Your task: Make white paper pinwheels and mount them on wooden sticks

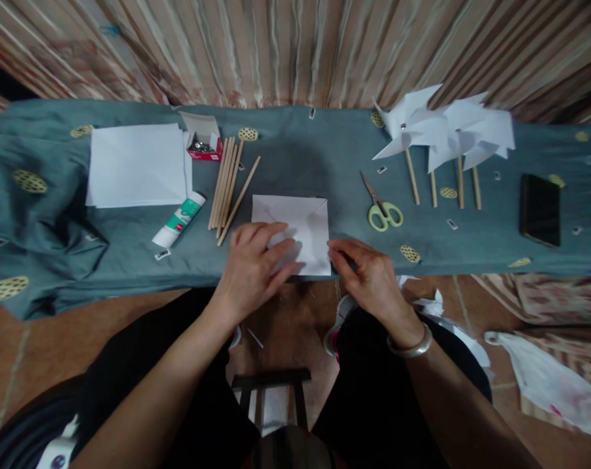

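A white folded paper square (302,218) lies near the front edge of the table covered in blue-grey cloth (295,156). My left hand (253,264) rests flat on the paper's near left part, fingers pressing down. At the paper's near right corner, my right hand (366,273) pinches the edge; a silver bangle circles that wrist. Just left of the paper lie several wooden sticks (227,182) and a glue tube (178,220). To the right lie green-handled scissors (382,208).
A stack of white paper sheets (136,163) and a small red box of pins (203,143) sit at back left. Several finished white paper pinwheels (446,133) on sticks lie at back right, with a black phone (539,208) beyond. Paper scraps and a plastic bag (549,384) are on the floor.
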{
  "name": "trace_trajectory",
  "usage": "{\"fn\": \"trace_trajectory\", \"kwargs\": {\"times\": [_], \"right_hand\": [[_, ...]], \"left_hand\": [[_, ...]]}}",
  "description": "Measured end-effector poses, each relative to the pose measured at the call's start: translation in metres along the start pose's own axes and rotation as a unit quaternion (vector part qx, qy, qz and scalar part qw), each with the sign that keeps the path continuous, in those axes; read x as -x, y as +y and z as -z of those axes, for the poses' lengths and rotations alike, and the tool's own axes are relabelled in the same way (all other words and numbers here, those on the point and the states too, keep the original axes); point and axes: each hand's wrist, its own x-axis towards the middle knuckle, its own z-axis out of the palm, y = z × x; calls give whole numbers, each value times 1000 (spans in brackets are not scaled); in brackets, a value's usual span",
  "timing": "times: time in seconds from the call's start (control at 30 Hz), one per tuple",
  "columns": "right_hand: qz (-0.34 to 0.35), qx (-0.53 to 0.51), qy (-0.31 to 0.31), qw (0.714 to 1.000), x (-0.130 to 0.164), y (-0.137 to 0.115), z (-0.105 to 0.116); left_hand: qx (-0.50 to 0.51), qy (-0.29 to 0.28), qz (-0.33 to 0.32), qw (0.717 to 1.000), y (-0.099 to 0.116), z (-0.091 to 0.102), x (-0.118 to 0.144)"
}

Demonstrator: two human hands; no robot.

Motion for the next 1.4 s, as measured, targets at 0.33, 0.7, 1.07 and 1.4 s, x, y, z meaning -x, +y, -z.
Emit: {"fn": "trace_trajectory", "kwargs": {"times": [0.33, 0.7, 1.07, 1.4], "right_hand": [[93, -32, -35, 995, -1, 5, 1], [80, -90, 6, 993, -3, -14, -17], [125, -49, -8, 991, 2, -18, -27], [97, -36, -14, 995, 3, -20, -22]], "left_hand": [[25, -14, -36, 999, 17, -9, 14], [125, -31, 104, 986, 11, -3, 13], [149, 3, 158, 976, 10, -7, 13], [144, 22, 167, 975, 11, -6, 13]]}}
